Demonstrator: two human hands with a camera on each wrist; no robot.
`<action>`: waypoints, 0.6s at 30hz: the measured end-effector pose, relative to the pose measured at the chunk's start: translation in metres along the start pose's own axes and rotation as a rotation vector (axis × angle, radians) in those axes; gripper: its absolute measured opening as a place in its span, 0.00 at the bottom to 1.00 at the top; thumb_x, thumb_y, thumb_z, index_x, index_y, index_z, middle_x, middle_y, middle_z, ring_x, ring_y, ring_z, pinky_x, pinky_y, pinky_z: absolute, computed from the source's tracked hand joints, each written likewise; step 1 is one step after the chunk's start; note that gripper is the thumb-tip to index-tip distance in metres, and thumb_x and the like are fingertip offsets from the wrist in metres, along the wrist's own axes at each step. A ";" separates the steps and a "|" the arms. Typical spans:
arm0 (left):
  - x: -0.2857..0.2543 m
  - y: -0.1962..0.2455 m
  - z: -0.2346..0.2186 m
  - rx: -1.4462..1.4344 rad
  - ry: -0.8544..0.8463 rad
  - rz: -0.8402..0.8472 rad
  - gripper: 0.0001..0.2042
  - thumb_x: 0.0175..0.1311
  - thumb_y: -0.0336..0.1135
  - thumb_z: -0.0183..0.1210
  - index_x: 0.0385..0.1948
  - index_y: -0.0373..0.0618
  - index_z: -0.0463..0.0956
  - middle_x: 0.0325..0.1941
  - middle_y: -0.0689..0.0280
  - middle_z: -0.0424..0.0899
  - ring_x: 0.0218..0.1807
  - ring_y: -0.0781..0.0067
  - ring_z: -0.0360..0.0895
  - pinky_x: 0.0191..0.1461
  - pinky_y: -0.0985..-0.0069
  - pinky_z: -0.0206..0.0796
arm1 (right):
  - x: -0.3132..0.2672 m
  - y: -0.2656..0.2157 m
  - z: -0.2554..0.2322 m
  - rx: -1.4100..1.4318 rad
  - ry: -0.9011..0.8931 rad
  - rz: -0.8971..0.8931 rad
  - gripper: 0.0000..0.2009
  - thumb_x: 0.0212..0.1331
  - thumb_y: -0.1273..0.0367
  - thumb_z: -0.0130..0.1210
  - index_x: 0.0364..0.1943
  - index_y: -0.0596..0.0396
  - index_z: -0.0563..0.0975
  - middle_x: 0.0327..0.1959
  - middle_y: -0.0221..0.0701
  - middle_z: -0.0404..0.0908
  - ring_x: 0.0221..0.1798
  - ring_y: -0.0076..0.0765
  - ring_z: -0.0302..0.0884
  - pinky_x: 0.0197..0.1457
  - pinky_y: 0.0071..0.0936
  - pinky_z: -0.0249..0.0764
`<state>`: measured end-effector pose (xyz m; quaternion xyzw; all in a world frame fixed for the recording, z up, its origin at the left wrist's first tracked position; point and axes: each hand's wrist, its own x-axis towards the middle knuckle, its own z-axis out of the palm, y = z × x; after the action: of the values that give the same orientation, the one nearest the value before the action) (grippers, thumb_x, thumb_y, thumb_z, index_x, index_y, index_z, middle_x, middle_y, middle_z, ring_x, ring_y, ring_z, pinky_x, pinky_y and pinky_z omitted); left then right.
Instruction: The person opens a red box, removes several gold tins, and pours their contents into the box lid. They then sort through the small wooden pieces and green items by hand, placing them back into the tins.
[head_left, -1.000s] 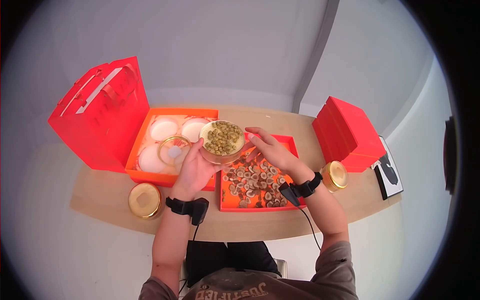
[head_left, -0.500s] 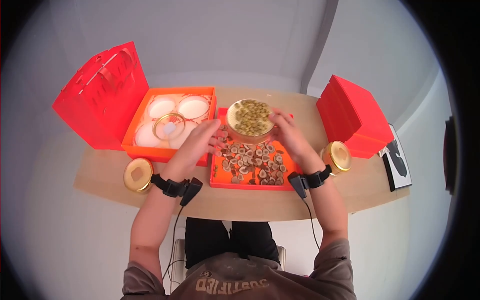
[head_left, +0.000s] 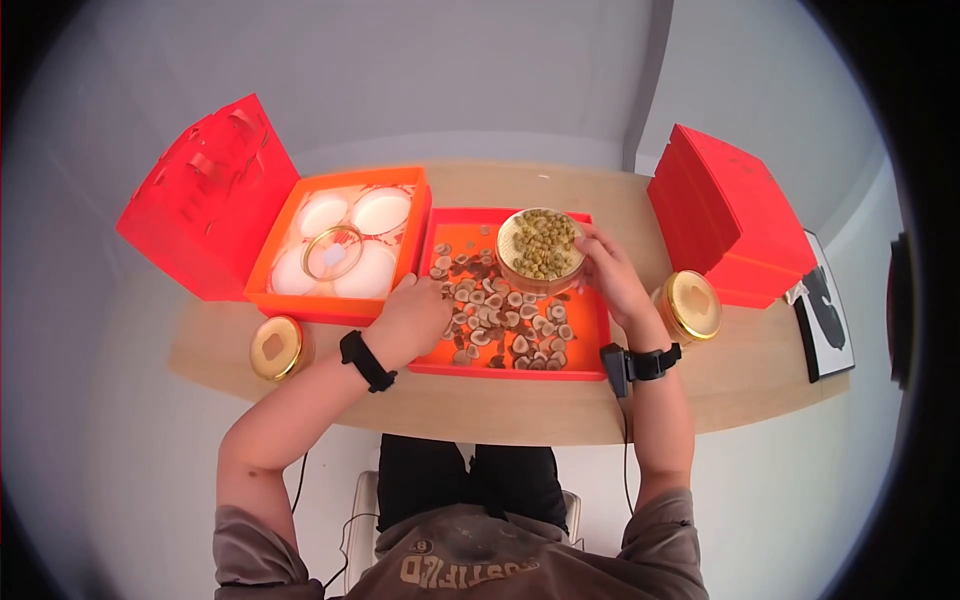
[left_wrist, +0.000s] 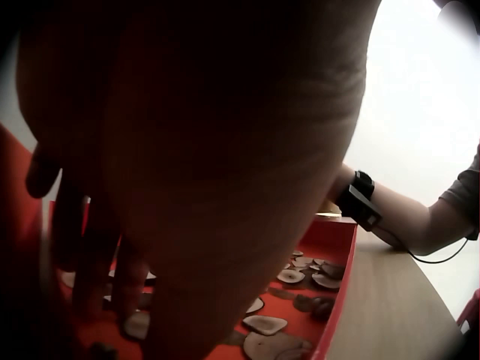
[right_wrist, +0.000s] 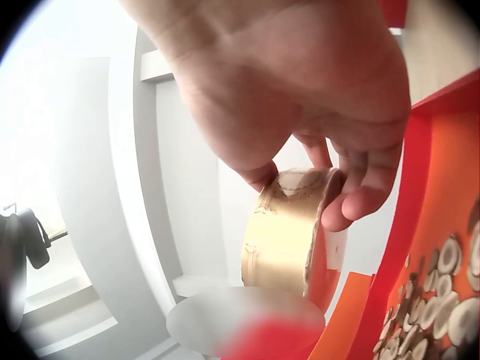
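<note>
My right hand [head_left: 618, 280] holds a shallow round tub [head_left: 540, 283] by its right side, thumb and fingers around the edge. Small greenish-yellow dried buds [head_left: 543, 243] lie on top of it. In the right wrist view the tub [right_wrist: 281, 240] shows a gold side. My left hand [head_left: 415, 315] reaches over the left edge of a red tray [head_left: 500, 372], fingers pointing down. Thin, brown-rimmed round slices [head_left: 495, 310] are scattered across the tray's orange bottom. In the left wrist view, the fingers of the left hand [left_wrist: 90, 262] hang loosely among slices.
An orange box [head_left: 350, 312] with round white recesses stands left of the tray, a gold-rimmed clear lid [head_left: 318, 268] on it. Gold-lidded jars [head_left: 276, 348] [head_left: 692, 306] flank both sides. A red bag [head_left: 205, 210] and red box [head_left: 735, 215] stand behind.
The tub has passed from the left hand to the right hand and moved right over the tray. My left hand has let go and come down to the slices at the tray's left.
</note>
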<state>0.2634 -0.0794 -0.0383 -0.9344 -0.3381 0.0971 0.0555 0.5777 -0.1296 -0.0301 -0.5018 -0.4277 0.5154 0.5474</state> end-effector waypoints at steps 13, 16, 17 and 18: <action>0.005 0.014 -0.002 0.083 0.005 0.055 0.10 0.62 0.30 0.58 0.44 0.43 0.80 0.35 0.63 0.85 0.51 0.62 0.78 0.56 0.65 0.62 | -0.010 0.017 -0.022 0.098 -0.109 0.112 0.23 0.74 0.60 0.54 0.66 0.58 0.69 0.37 0.28 0.80 0.32 0.22 0.79 0.36 0.22 0.77; 0.004 0.014 -0.003 0.077 0.013 0.052 0.09 0.61 0.28 0.58 0.43 0.44 0.79 0.34 0.63 0.85 0.48 0.62 0.79 0.54 0.65 0.62 | -0.013 0.017 -0.022 0.075 -0.117 0.117 0.23 0.73 0.60 0.54 0.67 0.57 0.69 0.37 0.28 0.79 0.32 0.22 0.79 0.38 0.23 0.77; 0.005 0.013 -0.002 0.076 0.005 0.064 0.10 0.61 0.28 0.58 0.44 0.43 0.79 0.34 0.63 0.85 0.48 0.62 0.79 0.54 0.65 0.62 | -0.012 0.018 -0.022 0.064 -0.137 0.112 0.24 0.73 0.60 0.54 0.67 0.57 0.69 0.37 0.28 0.79 0.32 0.22 0.79 0.38 0.23 0.77; 0.004 0.010 -0.001 0.075 -0.005 0.069 0.10 0.61 0.27 0.58 0.45 0.43 0.79 0.33 0.63 0.85 0.48 0.62 0.79 0.54 0.65 0.62 | -0.012 0.019 -0.022 0.068 -0.133 0.115 0.24 0.73 0.61 0.54 0.67 0.57 0.68 0.37 0.28 0.79 0.32 0.22 0.80 0.38 0.23 0.77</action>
<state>0.2727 -0.0851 -0.0392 -0.9425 -0.3020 0.1141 0.0864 0.5955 -0.1446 -0.0508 -0.4715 -0.4159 0.5922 0.5041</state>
